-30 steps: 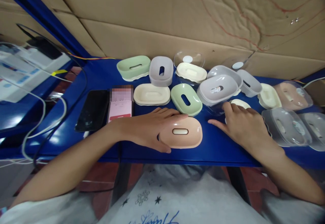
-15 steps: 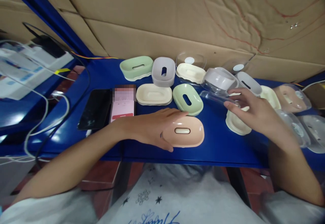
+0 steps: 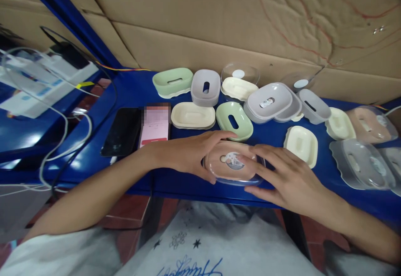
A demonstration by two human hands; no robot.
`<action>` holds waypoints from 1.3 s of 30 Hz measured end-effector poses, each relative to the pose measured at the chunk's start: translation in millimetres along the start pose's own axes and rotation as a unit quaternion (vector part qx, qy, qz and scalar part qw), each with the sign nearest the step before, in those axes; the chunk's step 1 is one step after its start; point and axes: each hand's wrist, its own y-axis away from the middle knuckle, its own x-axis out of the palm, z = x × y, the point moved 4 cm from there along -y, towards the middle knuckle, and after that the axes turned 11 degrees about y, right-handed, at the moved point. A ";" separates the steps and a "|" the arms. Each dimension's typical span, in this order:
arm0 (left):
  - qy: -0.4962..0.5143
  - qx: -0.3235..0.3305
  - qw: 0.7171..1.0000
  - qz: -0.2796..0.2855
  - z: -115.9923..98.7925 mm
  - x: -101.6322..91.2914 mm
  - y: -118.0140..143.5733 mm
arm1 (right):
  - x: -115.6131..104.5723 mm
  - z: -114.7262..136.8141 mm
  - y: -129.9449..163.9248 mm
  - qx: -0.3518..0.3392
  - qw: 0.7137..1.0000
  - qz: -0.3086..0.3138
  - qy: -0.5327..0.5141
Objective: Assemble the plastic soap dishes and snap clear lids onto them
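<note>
A peach soap dish lies near the front edge of the blue table. My left hand grips its left end between thumb and fingers. Over the dish sits a clear plastic lid with a round printed sticker. My right hand has its fingers curved around the right end of this lid. Whether the lid is fully seated cannot be made out. Just behind is a green slotted dish, close to my left fingertips. A cream tray lies behind my right hand.
Along the back stand a green dish, lavender dishes and more cream trays. Lidded dishes crowd the right. Two phones lie left, near cables and a power strip. Cardboard walls the back.
My right hand has moved left and toward me, bringing the clear lid from beside the lavender dishes onto the peach dish. My left hand has stayed on the dish.
</note>
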 end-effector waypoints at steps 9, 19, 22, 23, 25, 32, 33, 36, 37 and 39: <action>0.006 0.056 0.998 0.034 -7.9 1.7 -1.8 | 21.5 6.8 -2.9 -0.012 0.999 -0.008 0.040; -0.115 0.027 0.993 0.024 -12.6 6.0 -3.8 | 33.8 6.0 -1.5 -0.025 1.000 0.007 -0.007; -0.163 0.013 0.986 0.008 -13.7 13.3 -5.6 | 41.8 8.5 2.4 -0.026 0.999 0.006 -0.020; -0.175 0.008 0.984 0.005 -14.1 16.0 -6.4 | 44.4 8.5 3.9 -0.024 0.999 0.005 -0.021; -0.191 -0.007 0.981 0.003 -14.6 20.0 -7.7 | 48.0 6.1 6.0 -0.022 0.999 0.004 -0.029; -0.173 -0.011 0.985 0.020 -17.4 15.9 -3.7 | 41.3 -9.8 1.2 -0.059 0.985 -0.004 -0.165; -0.165 -0.001 0.986 0.018 -17.4 14.8 -2.8 | 40.8 -10.3 0.9 -0.055 0.985 -0.006 -0.166; -0.142 0.019 0.990 -0.001 -14.9 12.5 -0.9 | 41.0 -7.8 2.2 -0.045 0.987 -0.022 -0.153; -0.138 0.021 0.990 -0.009 -13.6 12.2 -0.6 | 41.3 -6.4 2.9 -0.043 0.988 -0.028 -0.147; -0.132 0.023 0.991 -0.021 -11.3 12.0 -0.5 | 41.4 -3.8 3.7 -0.042 0.990 -0.034 -0.133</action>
